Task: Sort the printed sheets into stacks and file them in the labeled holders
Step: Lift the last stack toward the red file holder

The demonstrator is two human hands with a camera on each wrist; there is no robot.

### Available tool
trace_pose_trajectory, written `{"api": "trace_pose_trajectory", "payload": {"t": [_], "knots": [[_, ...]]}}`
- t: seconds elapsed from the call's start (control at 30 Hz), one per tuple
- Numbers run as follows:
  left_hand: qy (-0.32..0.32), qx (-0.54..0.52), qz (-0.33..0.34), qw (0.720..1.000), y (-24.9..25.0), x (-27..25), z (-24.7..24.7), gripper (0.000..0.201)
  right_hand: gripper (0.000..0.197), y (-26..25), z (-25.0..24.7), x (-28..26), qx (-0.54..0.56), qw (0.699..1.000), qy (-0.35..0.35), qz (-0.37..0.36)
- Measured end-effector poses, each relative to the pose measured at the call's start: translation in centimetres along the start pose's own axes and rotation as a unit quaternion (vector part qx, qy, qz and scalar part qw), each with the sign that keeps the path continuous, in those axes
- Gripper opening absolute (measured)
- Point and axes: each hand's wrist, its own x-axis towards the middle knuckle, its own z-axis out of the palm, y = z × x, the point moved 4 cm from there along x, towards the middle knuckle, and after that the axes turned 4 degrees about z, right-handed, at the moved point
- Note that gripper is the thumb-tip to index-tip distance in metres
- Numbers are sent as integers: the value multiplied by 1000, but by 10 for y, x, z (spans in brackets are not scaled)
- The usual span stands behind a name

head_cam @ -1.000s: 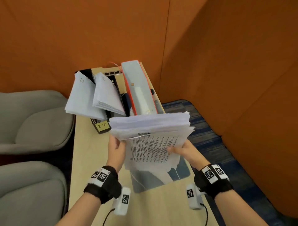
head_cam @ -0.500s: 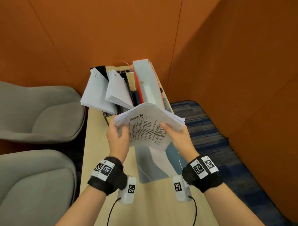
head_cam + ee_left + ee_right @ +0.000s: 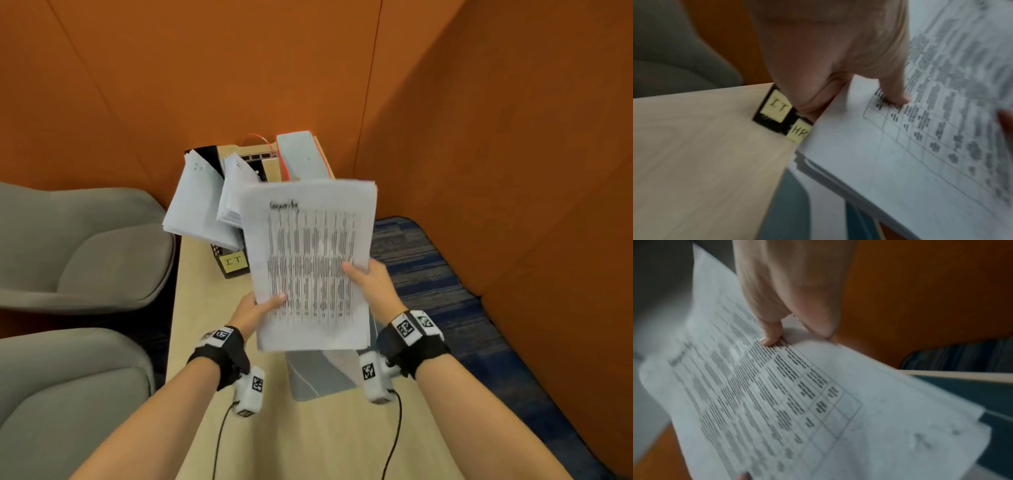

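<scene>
Both hands grip the stack of printed sheets (image 3: 310, 263), left hand (image 3: 255, 310) and right hand (image 3: 373, 284) pinching its lower sides, long axis pointing up-frame at the labeled holders (image 3: 233, 263) just beyond (IT, HR tags).

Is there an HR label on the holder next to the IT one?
Yes, the left wrist view shows a yellow HR note right beside the IT note on the black holder.

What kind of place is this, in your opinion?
Probably an office meeting booth: orange padded walls, grey upholstered seats beside a narrow wooden table, and black file holders with sticky labels "IT" and "HR".
</scene>
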Motion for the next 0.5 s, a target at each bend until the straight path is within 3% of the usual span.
{"api": "trace_pose_trajectory", "payload": {"t": [0.1, 0.17, 0.27, 0.33, 0.4, 0.5], "knots": [[4, 7, 56, 998, 31, 24, 0, 19, 36, -35, -19, 23, 44, 998, 19, -31], [35, -23, 103, 994, 59, 44, -1, 22, 48, -40, -29, 39, 35, 999, 6, 4], [76, -73, 155, 982, 95, 76, 4, 27, 54, -21, -23, 51, 58, 991, -78, 89], [78, -90, 175, 977, 111, 97, 17, 25, 58, -12, -3, 58, 119, 982, -111, 96], [61, -86, 194, 975, 123, 115, 36, 26, 41, -14, 13, 76, 168, 983, -59, 50], [48, -45, 200, 978, 130, 144, 53, 28, 13, -25, 10, 115, 128, 988, 88, 13]]}}
